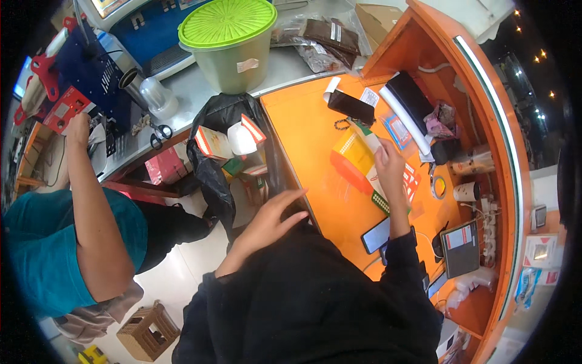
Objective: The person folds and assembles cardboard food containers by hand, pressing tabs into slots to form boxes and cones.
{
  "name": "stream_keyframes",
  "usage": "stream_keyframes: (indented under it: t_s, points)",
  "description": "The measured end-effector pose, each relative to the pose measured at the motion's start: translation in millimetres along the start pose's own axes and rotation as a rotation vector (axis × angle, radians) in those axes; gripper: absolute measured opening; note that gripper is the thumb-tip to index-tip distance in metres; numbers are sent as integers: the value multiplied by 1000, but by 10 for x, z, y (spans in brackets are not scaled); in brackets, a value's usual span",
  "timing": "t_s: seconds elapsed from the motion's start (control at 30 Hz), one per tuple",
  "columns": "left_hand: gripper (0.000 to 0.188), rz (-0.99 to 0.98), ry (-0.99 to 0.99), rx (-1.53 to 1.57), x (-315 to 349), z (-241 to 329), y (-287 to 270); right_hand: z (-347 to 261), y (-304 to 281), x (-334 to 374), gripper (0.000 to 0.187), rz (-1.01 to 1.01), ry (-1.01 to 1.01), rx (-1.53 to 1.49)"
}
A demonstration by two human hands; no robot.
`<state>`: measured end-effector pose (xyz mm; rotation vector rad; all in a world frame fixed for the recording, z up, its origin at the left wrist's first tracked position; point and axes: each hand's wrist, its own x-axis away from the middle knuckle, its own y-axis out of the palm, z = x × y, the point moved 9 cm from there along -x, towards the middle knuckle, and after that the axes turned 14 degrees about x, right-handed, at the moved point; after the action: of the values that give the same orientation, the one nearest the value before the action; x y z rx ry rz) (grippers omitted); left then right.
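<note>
Over the orange counter [291, 121], my right hand [391, 170] has its fingers closed on a flat paper carton [367, 128] with white and green parts. Beneath and beside it lie more flat cartons [354, 155] in yellow, orange-red and green; how they overlap is hard to make out. My left hand [270, 223] is empty, its fingers apart, near the counter's left edge. Just beyond it hangs an open black plastic bag [209, 121] with folded-open food boxes [215, 142] in white, orange and red inside.
At left, a person in a teal shirt [36, 236] touches a blue and red machine [63, 109]. A green-lidded bucket [233, 64] and scissors [159, 136] rest on the metal table. Phones [376, 235], a tape roll [438, 186] and a paper cup [465, 192] lie rightward.
</note>
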<state>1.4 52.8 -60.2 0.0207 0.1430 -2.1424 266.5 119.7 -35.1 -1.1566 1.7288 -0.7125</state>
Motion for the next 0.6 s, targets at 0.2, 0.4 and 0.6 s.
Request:
stream_keyframes:
  t_s: [0.2, 0.4, 0.6]
  points:
    - [58, 300, 8, 921, -387, 100, -302, -1583, -156, 207, 12, -71, -440, -264]
    - [22, 505, 93, 628, -207, 281, -825, -1926, -28, 208, 8, -111, -531, -384]
    - [10, 809, 383, -101, 153, 815, -1102, -1935, 90, 107, 5, -318, -136, -976]
